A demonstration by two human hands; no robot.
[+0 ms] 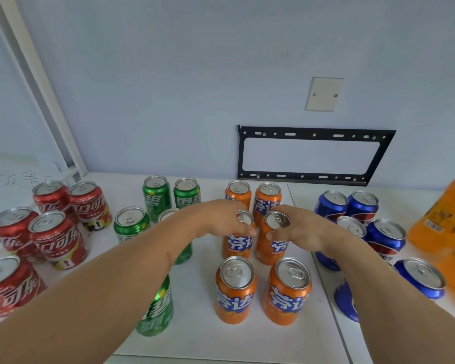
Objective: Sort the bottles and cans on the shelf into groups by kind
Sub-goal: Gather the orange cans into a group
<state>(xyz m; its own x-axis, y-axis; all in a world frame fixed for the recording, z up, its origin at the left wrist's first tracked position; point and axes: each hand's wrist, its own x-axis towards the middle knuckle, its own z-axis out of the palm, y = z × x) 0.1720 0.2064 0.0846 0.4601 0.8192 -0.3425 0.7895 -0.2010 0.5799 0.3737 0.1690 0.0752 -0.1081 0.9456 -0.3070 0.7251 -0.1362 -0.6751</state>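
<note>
Two orange cans in the middle row of the orange group are gripped near their tops, one by each hand. The left hand (221, 219) is curled round the left middle orange can (238, 239), and the right hand (304, 229) is curled round the right middle orange can (272, 237), which is tilted slightly to the left. The two cans stand just beside each other on the white shelf (202, 332).

Behind them two more orange cans (267, 199) are seen upright near the wall, and in front two further orange cans (234, 288) stand apart from each other.

To the left, green cans (156, 197) are grouped, partly hidden under the left forearm; one green can (156, 311) stands nearer the front edge. Further left, red cans (57, 237) are gathered in a cluster beside a glass panel (5, 114) with handwriting on it.

To the right, blue cans (385, 237) are grouped, partly covered by the right forearm. At the far right edge an orange bottle (444, 227) is seen, blurred.

On the wall behind, a black metal bracket (313, 155) is fixed just above the shelf, and a blank wall plate (324, 94) is mounted above it.
</note>
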